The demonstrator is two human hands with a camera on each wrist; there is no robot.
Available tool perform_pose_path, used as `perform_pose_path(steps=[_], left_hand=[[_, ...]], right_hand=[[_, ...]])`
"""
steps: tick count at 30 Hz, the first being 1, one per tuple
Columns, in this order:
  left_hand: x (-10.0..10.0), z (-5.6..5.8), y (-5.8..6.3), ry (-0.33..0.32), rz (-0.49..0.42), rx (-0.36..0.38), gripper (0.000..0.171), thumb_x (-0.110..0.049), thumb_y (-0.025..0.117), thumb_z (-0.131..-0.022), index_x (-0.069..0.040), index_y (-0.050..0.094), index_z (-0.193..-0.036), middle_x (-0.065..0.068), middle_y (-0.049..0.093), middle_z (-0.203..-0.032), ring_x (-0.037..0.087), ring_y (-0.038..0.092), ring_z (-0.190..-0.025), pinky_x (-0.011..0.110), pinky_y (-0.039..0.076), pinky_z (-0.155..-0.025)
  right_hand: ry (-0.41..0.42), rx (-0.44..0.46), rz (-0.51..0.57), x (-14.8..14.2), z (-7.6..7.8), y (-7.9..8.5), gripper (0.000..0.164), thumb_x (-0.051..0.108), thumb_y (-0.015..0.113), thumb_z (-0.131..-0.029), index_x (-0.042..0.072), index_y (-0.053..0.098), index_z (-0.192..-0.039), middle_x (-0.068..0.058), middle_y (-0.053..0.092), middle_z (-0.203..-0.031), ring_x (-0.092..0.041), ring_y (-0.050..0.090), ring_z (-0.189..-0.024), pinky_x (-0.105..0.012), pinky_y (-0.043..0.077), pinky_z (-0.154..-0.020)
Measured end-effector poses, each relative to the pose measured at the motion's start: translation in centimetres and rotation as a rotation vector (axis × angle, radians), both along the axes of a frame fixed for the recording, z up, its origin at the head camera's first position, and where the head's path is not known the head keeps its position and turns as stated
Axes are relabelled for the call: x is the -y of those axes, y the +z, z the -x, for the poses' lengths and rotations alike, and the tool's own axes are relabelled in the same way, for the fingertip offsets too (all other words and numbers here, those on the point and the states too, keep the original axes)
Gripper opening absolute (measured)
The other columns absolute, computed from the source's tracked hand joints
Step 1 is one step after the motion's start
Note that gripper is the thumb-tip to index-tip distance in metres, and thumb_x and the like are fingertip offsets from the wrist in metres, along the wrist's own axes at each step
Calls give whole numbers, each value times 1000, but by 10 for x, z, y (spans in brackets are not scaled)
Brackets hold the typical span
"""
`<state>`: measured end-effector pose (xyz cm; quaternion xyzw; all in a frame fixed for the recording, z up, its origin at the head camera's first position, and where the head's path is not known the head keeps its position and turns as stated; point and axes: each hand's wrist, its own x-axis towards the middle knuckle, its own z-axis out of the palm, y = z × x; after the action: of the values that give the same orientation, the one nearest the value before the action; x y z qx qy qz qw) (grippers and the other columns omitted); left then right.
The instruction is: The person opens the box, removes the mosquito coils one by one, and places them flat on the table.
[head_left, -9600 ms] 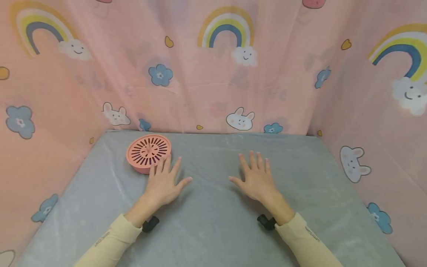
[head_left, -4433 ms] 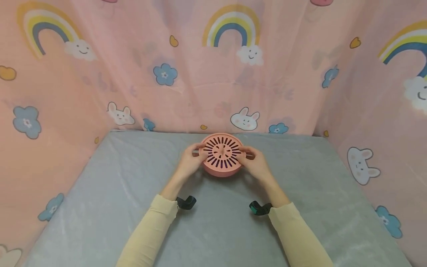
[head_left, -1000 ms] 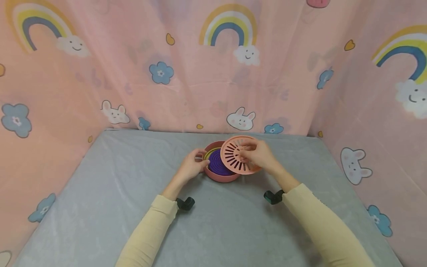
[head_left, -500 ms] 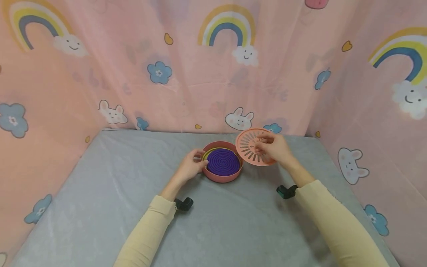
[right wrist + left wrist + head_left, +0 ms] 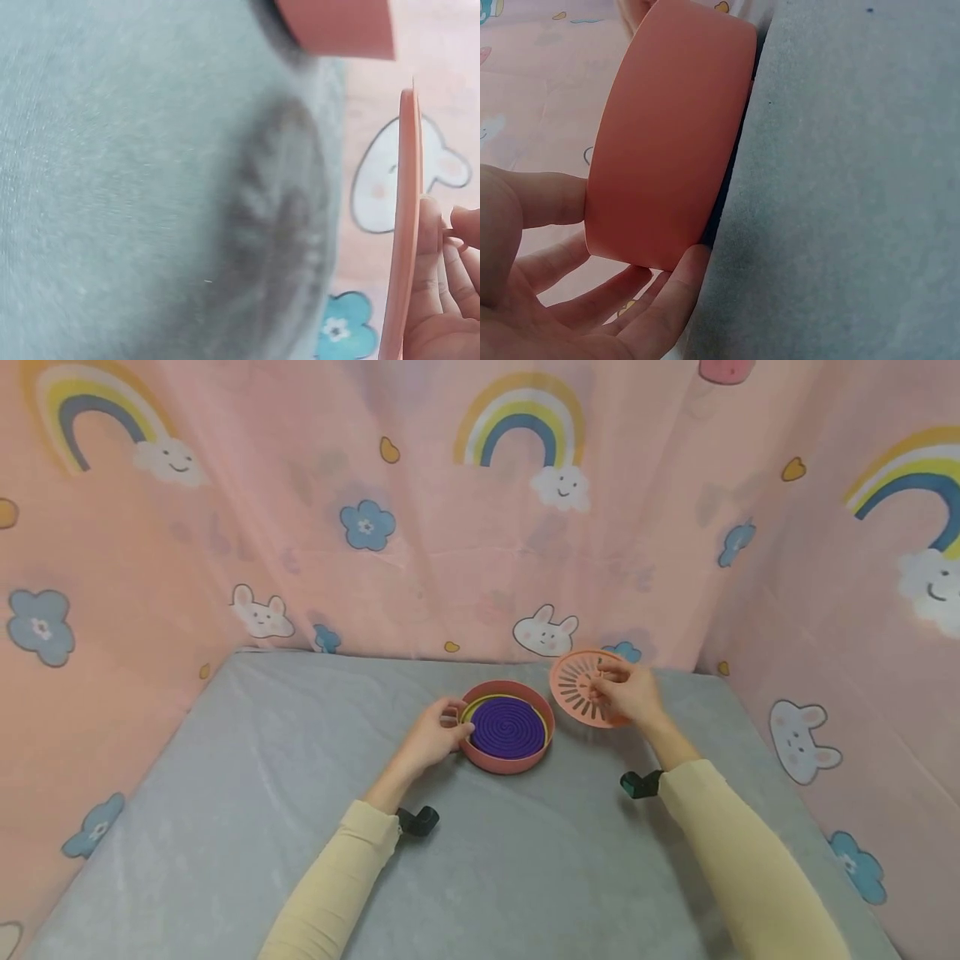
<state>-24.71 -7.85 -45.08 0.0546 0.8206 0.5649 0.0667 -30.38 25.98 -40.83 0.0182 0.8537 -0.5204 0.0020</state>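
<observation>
A round pink mosquito coil box [image 5: 504, 766] stands open on the grey cloth. Inside it lies a purple spiral mosquito coil [image 5: 507, 727], with a yellow rim showing around it. My left hand [image 5: 435, 732] holds the box at its left side, thumb at the upper rim; in the left wrist view, fingers reach round the box's smooth wall [image 5: 667, 135] towards its base. To the right, my right hand [image 5: 632, 695] pinches the slotted pink lid [image 5: 562, 682] by a small knob at its centre. In the right wrist view the lid [image 5: 407, 187] appears edge-on, raised above the cloth.
The grey cloth [image 5: 225, 827] covers the table. A pink curtain [image 5: 300, 560] printed with rainbows, rabbits and flowers hangs behind and on both sides. Black wrist cameras sit under both forearms. The lid casts a shadow [image 5: 277, 210] on the cloth.
The box went from the left to the middle between both hands. My right hand has since lifted off the lid and carried it right, uncovering the purple coil. The left hand stays at the box.
</observation>
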Motion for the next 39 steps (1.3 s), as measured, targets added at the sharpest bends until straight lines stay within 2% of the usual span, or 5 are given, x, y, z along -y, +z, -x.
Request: perform_pose_path(steps=[13, 22, 27, 33, 39], left_hand=[[0, 1, -1, -5, -12, 15, 38, -16, 69, -98, -8, 60, -134, 17, 55, -139, 34, 57, -125, 37, 60, -83], [0, 1, -3, -3, -16, 21, 39, -16, 69, -98, -9, 60, -134, 17, 55, -139, 33, 58, -124, 35, 60, -82], [0, 2, -3, -5, -39, 25, 39, -15, 68, -98, -8, 59, -135, 18, 54, -139, 34, 57, -125, 36, 60, -81], [-1, 1, -3, -7, -35, 22, 38, -15, 67, -99, -9, 58, -135, 18, 54, -139, 33, 58, -124, 35, 60, -81], [-1, 0, -2, -6, -35, 30, 39, -14, 67, -99, -8, 58, -136, 18, 54, -138, 33, 58, -123, 36, 60, -81]], right_hand=[[20, 53, 40, -3, 14, -36, 49, 11, 60, -103, -7, 47, -146, -33, 61, -124, -8, 72, -71, -24, 59, -67], [36, 92, 9, -2, 19, -49, 47, 12, 60, -103, -8, 49, -144, -32, 63, -120, -12, 72, -72, -27, 60, -69], [78, 83, -75, -4, 16, -42, 51, 12, 60, -103, -8, 45, -147, -33, 61, -126, -19, 74, -79, -31, 61, -70], [149, 20, -289, -9, 4, -21, 46, 14, 58, -104, -10, 50, -142, -31, 61, -126, -36, 69, -101, -39, 58, -80], [174, -29, -398, -8, -11, 3, 41, 17, 54, -105, -9, 57, -136, -28, 65, -121, -37, 68, -103, -43, 57, -79]])
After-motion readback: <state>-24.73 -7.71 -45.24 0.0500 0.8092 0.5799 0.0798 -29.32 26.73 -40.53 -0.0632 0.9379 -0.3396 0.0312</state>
